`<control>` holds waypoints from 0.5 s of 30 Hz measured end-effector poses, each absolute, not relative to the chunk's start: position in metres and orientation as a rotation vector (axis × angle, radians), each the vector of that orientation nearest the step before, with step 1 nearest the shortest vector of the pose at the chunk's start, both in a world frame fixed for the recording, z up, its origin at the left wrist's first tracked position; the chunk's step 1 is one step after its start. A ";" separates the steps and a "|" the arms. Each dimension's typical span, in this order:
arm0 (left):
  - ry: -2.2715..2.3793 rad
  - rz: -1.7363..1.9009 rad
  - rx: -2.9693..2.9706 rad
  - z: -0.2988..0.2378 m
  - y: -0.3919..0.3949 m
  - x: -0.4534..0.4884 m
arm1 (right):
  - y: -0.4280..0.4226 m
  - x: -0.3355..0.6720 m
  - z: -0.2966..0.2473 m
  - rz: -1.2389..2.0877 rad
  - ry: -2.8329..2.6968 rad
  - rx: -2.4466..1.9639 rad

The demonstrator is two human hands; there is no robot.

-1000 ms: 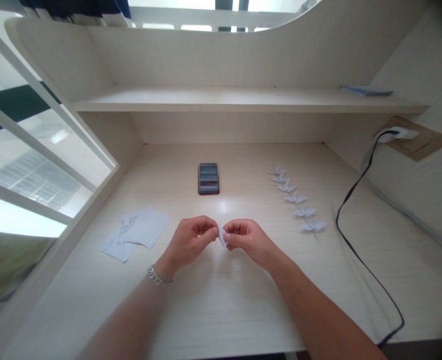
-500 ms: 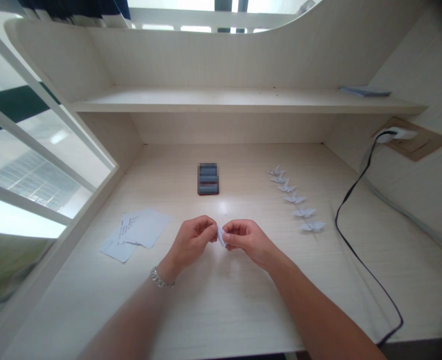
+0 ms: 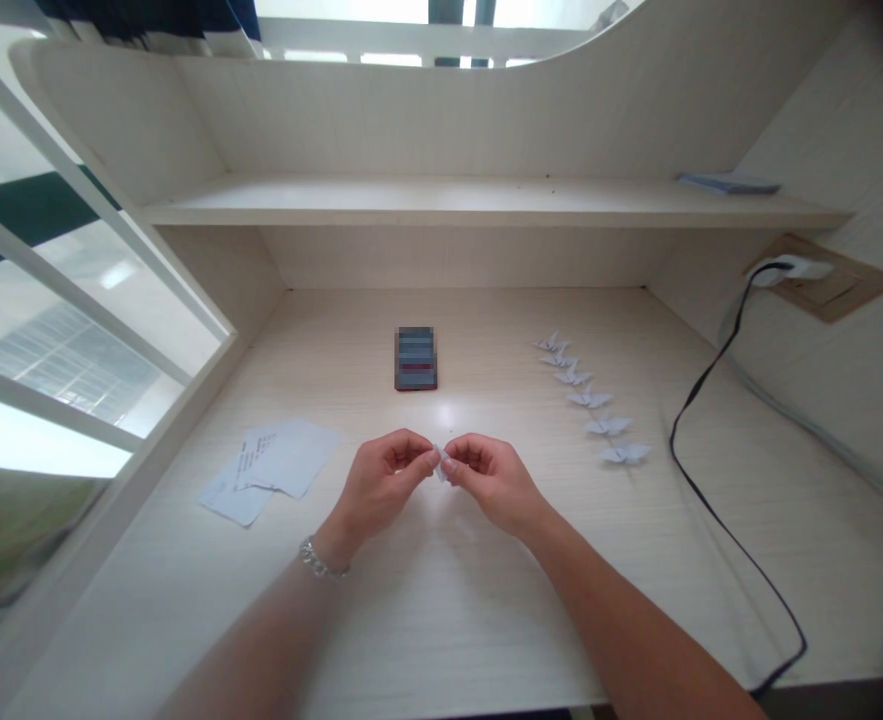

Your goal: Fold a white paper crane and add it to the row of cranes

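Between my fingertips is a small folded piece of white paper [image 3: 441,464], mostly covered by the thumbs. My left hand [image 3: 388,478], with a silver bracelet [image 3: 322,560] at its wrist, pinches the paper's left side. From the right, my right hand [image 3: 495,484] pinches it between thumb and fingers. Both hands are held close together over the middle of the desk. To their right, several folded white paper cranes [image 3: 608,426] stand in a slanting row. Flat white paper sheets [image 3: 291,458], one with writing on it, lie overlapping on the left.
A dark phone [image 3: 415,358] lies on the desk [image 3: 336,330] beyond my hands. A black cable [image 3: 700,490] runs from the wall socket [image 3: 835,280] down the right side to the front edge. A shelf [image 3: 441,198] spans the back, with a thin flat item [image 3: 730,184] at its right end.
My fingers have drawn closer together on the folded paper, and less of it shows. My right hand has shifted slightly up and left. The cranes, sheets and phone stay in place.
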State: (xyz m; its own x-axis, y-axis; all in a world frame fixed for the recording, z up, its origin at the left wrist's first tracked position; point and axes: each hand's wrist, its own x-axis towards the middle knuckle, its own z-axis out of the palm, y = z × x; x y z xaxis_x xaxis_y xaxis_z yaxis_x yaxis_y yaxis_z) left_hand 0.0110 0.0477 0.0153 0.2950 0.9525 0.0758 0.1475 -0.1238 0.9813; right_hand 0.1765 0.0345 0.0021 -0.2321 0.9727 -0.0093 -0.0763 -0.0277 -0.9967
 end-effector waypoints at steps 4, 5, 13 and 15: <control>1.077 0.973 1.546 0.014 0.048 0.010 | 0.034 0.176 0.002 1.377 -1.368 -1.067; 1.075 0.975 1.542 0.014 0.049 0.010 | 0.034 0.175 0.002 1.373 -1.370 -1.073; 1.016 0.978 1.508 0.017 0.051 0.012 | 0.037 0.175 -0.005 1.470 -1.270 -1.043; 1.042 0.979 1.526 0.016 0.051 0.012 | 0.037 0.175 -0.005 1.470 -1.271 -1.048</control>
State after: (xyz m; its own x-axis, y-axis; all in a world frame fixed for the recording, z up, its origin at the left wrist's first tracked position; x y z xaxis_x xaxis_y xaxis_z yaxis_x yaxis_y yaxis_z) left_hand 0.0122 0.0508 0.0156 0.2998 0.9507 0.0795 0.1386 -0.1258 0.9823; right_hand 0.1746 0.0372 -0.0055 -0.2355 0.9710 -0.0410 -0.0997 -0.0661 -0.9928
